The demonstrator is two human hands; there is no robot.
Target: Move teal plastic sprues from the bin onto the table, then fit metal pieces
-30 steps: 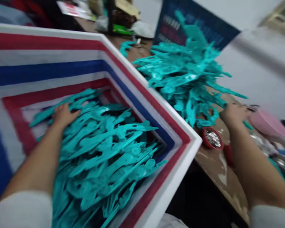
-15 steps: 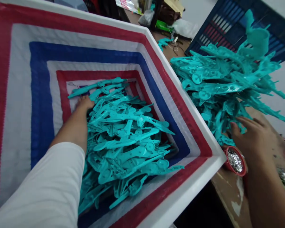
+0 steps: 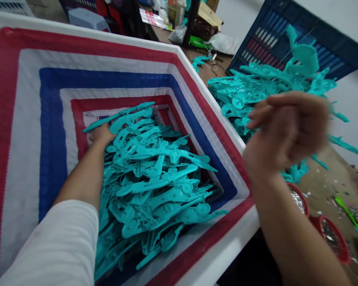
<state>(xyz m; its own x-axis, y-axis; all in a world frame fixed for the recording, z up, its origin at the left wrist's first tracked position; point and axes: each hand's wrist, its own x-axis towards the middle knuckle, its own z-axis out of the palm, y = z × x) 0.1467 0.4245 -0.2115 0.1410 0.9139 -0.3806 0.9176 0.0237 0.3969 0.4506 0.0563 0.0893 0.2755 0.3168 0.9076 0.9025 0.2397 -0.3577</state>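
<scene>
Head view: your left hand (image 3: 100,134) is lying flat, apparently not gripping, on teal moulded plastic parts (image 3: 164,186) filling the striped crate (image 3: 92,35); your right hand (image 3: 286,131) is hovering, blurred and seemingly empty, beside a teal pile (image 3: 241,93) on the tabletop (image 3: 325,178).

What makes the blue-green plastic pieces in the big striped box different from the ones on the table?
The pieces in the box sit inside striped walls, while the pile on the table sits out in the open on the table top. The pieces in the box lie flatter, mostly side by side, while the pile on the table is a messy heap poking out every way. Both are the same shiny blue-green plastic shapes.
</scene>
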